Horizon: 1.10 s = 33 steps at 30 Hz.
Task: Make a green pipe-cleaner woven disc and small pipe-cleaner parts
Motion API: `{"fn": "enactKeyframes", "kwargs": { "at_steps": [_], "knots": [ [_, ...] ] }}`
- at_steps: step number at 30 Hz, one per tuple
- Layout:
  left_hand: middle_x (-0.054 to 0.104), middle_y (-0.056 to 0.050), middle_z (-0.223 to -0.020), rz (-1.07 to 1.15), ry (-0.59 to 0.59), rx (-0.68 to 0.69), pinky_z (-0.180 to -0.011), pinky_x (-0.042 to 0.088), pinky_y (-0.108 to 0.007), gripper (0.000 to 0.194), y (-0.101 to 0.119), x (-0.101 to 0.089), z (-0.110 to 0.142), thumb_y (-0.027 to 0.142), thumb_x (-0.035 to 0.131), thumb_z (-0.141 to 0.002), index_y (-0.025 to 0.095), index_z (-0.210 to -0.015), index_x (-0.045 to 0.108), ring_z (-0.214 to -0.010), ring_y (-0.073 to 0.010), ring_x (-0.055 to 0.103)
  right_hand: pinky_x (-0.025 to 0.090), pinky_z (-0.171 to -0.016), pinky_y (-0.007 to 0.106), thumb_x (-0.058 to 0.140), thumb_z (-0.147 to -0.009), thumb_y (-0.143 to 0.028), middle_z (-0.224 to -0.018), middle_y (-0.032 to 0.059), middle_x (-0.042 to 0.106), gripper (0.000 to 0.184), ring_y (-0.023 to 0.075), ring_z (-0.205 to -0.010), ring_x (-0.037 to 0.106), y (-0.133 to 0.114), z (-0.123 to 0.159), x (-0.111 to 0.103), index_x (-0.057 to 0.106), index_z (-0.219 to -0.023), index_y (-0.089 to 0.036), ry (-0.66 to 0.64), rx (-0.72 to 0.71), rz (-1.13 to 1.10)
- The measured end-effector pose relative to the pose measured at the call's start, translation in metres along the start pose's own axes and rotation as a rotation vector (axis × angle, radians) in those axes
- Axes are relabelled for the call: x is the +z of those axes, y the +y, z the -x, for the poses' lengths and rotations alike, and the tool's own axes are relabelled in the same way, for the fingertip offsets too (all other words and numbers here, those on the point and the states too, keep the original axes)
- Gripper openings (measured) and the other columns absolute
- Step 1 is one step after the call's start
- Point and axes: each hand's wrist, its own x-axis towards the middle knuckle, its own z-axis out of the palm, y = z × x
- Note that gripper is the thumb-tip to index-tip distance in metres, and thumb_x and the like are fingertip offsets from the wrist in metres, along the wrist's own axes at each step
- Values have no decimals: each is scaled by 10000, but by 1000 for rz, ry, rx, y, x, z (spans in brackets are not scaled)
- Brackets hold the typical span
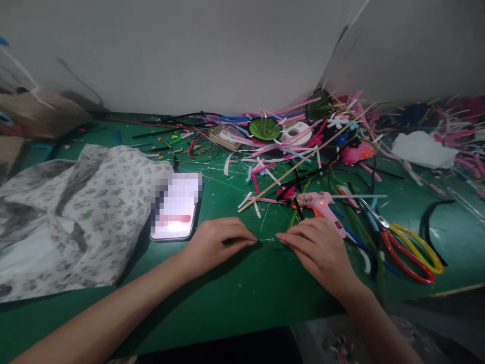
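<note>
Green bench (231,313) spreads beneath the left hand (210,243) and right hand (324,250), both pinching a thin, clear-looking strand (268,239) across the gap between them. It is probably feather-light, slippery and easily bent, so fingertip holds near each end should suit.

The glue gun (321,203) looks plastic, the tabletop (250,298) smooth.

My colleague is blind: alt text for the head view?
Left hand and right hand apparently pinch a thin strand at a green table. A phone lies near the left, a pink glue gun and scissors near the right.
</note>
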Motion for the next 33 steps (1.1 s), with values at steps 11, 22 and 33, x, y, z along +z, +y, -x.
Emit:
{"fn": "enactKeyframes", "kwargs": {
  "at_steps": [11, 22, 33],
  "knots": [
    [717, -30, -861, 10, 5, 1, -704, 500, -206, 137, 1, 0, 1, 208, 601, -907, 179, -945, 730, -791, -118, 662, 396, -763, 368, 505, -916, -86, -933, 42, 699, 234, 202, -873, 542, 2, -1, 1, 677, -1039, -187, -70, -9, 38],
    [718, -28, -859, 3, 5, 2, -699, 506, -214, 133, -1, 1, 1, 212, 606, -905, 190, -947, 730, -792, -120, 662, 398, -751, 362, 537, -935, -164, -908, 35, 707, 197, 198, -854, 545, 2, -2, 1, 697, -1042, -202, -59, -13, 39],
    [720, -26, -862, -5, -2, 3, -699, 505, -207, 136, -2, 0, 2, 216, 602, -908, 190, -949, 730, -797, -116, 666, 423, -828, 397, 569, -866, -75, -930, 29, 699, 234, 202, -894, 565, 19, 10, -10, 692, -1008, -214, -23, 87, 78]
  ]
}}
